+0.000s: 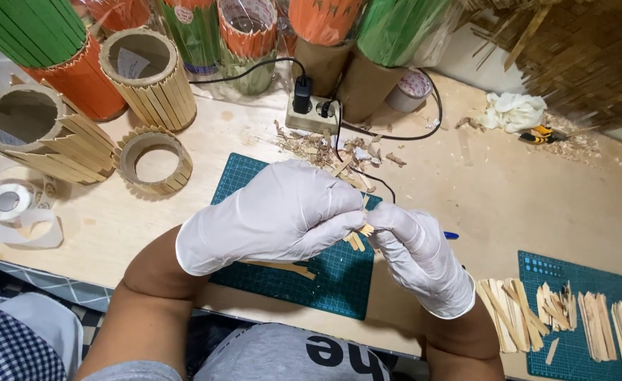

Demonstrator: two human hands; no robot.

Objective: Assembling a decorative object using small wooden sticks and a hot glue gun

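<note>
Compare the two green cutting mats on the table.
The middle mat lies under the gloved hands, left hand and right hand, and carries a few loose wood slivers. The right mat sits apart at the table edge, loaded with sorted stacks of strips. Both are dark green with a printed grid.

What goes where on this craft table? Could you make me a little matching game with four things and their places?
Things:
1. tape roll
2. power strip
3. sorted wooden sticks
4. small wood slivers

Places:
A. pinched between the gloved left hand and right hand
B. far left of the table
C. on the small green mat, lower right
D. at the back, among shavings

Pairs: 1-B, 2-D, 3-C, 4-A
</note>
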